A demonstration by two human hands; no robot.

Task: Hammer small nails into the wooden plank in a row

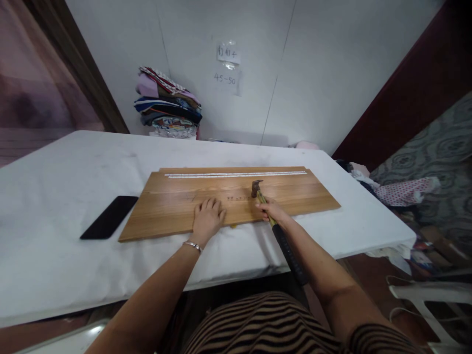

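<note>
A long wooden board [165, 206] lies flat on the white-covered table, with two thin white strips [236, 175] running along its far side. My left hand [208, 216] rests palm down on the board's near half, fingers stretched out. In my right hand [272, 210] is a claw hammer [275, 221], gripped high on its yellow shaft, with the black grip hanging toward me. The hammer's head [255, 188] is over the middle of the board; whether it touches cannot be made out. A short row of small nails [238, 198] sits between my left hand and the hammer head.
On the white tablecloth [55, 196], a flat black object [109, 217] lies at the board's left end. Folded clothes [168, 101] are stacked by the back wall. Handwritten paper notes [227, 66] hang there. A white plastic chair [435, 295] stands at the lower right.
</note>
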